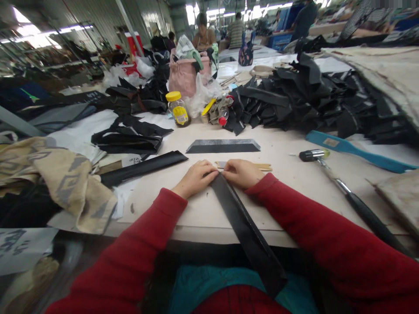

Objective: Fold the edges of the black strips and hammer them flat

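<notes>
A long black strip of leather-like material (247, 231) runs from my fingers over the table's front edge toward my lap. My left hand (198, 178) pinches the left side of its far end. Close beside it, my right hand (241, 173) pinches the right side of the same end, and the fingertips nearly meet. A thin wooden stick or tool (263, 166) lies just beyond my right hand, partly hidden by it. Farther on, a second black strip with slanted grey ends (223, 146) lies flat across the table.
On the right lie a hammer (343, 187) and a blue curved strip (360, 152). Black cut pieces (281, 96) are heaped behind. A yellow-lidded jar (178, 110) and a pink bag (185, 72) stand at the back. Patterned cloth (72, 183) and a black roll (144, 168) lie left.
</notes>
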`<state>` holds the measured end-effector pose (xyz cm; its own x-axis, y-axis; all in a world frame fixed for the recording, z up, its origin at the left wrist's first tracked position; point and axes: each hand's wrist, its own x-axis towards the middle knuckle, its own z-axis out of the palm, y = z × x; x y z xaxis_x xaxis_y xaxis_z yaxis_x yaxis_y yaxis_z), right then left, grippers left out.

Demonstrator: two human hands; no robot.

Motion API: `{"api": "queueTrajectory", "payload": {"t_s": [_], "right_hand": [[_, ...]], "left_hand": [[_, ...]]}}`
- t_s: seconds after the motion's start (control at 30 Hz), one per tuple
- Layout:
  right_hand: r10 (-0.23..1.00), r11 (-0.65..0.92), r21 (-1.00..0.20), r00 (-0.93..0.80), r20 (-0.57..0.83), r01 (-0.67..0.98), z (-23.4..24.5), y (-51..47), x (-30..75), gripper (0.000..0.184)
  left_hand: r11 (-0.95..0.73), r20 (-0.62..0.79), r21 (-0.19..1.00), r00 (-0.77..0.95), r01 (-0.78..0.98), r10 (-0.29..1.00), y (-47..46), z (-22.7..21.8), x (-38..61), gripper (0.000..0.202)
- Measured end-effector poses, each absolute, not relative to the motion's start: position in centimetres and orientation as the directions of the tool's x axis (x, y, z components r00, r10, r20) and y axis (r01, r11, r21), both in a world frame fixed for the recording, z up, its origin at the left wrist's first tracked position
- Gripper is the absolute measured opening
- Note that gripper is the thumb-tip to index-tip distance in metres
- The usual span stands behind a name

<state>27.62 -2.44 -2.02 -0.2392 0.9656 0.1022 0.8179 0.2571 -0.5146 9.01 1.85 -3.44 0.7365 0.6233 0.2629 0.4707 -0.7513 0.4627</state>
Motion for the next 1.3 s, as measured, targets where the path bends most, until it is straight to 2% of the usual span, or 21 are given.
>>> {"api": "queueTrajectory", "payload": {"t_s": [0.1,0.23,0.3,0.5,0.6,0.73,0.8,0.87,0.9,0.93,1.0,1.07,1.13,1.2,1.3], "right_hand": [[0.969,0.238,-0.663,-0.224,0.107,0.710,-2.4,-2.0,27.8,0.017],[0.955,0.149,-0.848,-0.298,-0.010,0.508,-2.8,-1.6,28.1,0.028],[0.951,0.121,-0.866,-0.306,-0.039,0.485,-2.7,-1.6,28.0,0.029],[0.971,0.197,-0.828,-0.221,0.090,0.525,-2.5,-1.8,27.6,0.026],[0.960,0.108,-0.902,-0.280,-0.015,0.419,-2.8,-1.6,27.5,0.024],[0.881,0.010,-0.931,-0.444,-0.164,0.365,-2.5,-2.0,27.8,0.023],[0.848,0.040,-0.901,-0.492,-0.198,0.433,-1.9,-2.7,28.2,0.042],[0.829,0.120,-0.843,-0.520,-0.206,0.524,-1.1,-3.6,28.7,0.063],[0.825,0.183,-0.791,-0.528,-0.199,0.584,-0.7,-4.2,29.0,0.067],[0.821,0.254,-0.721,-0.538,-0.192,0.645,-0.3,-4.8,29.2,0.066],[0.825,0.375,-0.534,-0.535,-0.180,0.758,0.5,-5.9,29.5,0.057],[0.836,0.434,-0.366,-0.519,-0.177,0.823,1.2,-6.9,29.7,0.047],[0.844,0.453,-0.261,-0.504,-0.181,0.853,1.8,-7.7,29.8,0.040],[0.863,0.447,-0.176,-0.474,-0.176,0.877,2.2,-8.4,30.0,0.037],[0.901,0.410,-0.080,-0.418,-0.121,0.908,2.1,-9.3,29.9,0.032]], "left_hand": [[-0.685,0.247,0.574,0.703,0.448,0.667,1.8,-3.3,9.1,0.023],[-0.625,0.276,0.659,0.639,0.418,0.718,1.7,-3.0,9.1,0.023],[-0.607,0.275,0.686,0.629,0.401,0.727,1.6,-2.9,9.1,0.023],[-0.447,0.141,0.817,0.625,0.365,0.768,1.4,-2.9,9.2,0.027],[-0.434,0.144,0.791,0.557,0.431,0.818,1.7,-2.7,9.2,0.028],[-0.391,0.148,0.671,0.404,0.629,0.903,2.4,-2.3,8.3,0.031],[-0.343,0.142,0.567,0.322,0.748,0.936,3.3,-2.4,7.0,0.030],[-0.328,0.110,0.410,0.311,0.851,0.944,4.6,-3.0,5.4,0.028],[-0.357,0.102,0.335,0.343,0.872,0.934,5.4,-3.4,4.7,0.029],[-0.434,0.141,0.265,0.411,0.861,0.901,6.0,-3.8,4.3,0.028],[-0.568,0.320,0.132,0.507,0.812,0.800,6.7,-4.6,4.0,0.024],[-0.729,0.438,0.089,0.631,0.678,0.640,6.1,-5.0,4.9,0.026],[-0.877,0.451,0.059,0.770,0.478,0.450,4.6,-5.2,6.4,0.029],[-0.938,0.419,-0.024,0.856,0.345,0.304,3.0,-5.6,7.8,0.030],[-0.947,0.395,-0.107,0.887,0.302,0.238,1.7,-6.5,8.8,0.031]]}}
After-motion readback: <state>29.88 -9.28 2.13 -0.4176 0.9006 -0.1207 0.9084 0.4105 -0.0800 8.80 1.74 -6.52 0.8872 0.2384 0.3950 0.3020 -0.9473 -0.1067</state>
